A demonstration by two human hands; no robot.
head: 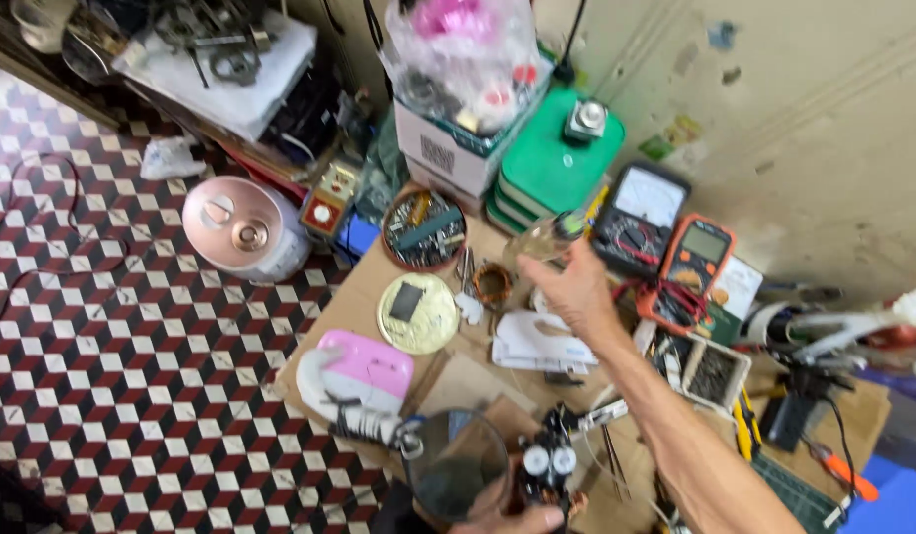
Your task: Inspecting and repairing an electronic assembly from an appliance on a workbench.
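My right hand [579, 294] reaches out over the cluttered cardboard-topped bench [351, 302] and grips a small clear bottle [540, 240] with a dark cap, holding it tilted above the bench. Only the fingers of my left hand [509, 519] show at the bottom edge. They lie against the base of a round dark-tinted lens [458, 465] and a black device with two white knobs [548, 461]. How the left hand grips is hidden.
Near the bottle are a round tin of small parts [423, 229], a copper coil [492, 285], a gold round lid [418, 312], an analog meter [641, 208] and an orange digital meter [693, 259]. A pink and white device [357, 374], green cases [557, 163] and a pink round appliance [245, 227] surround them.
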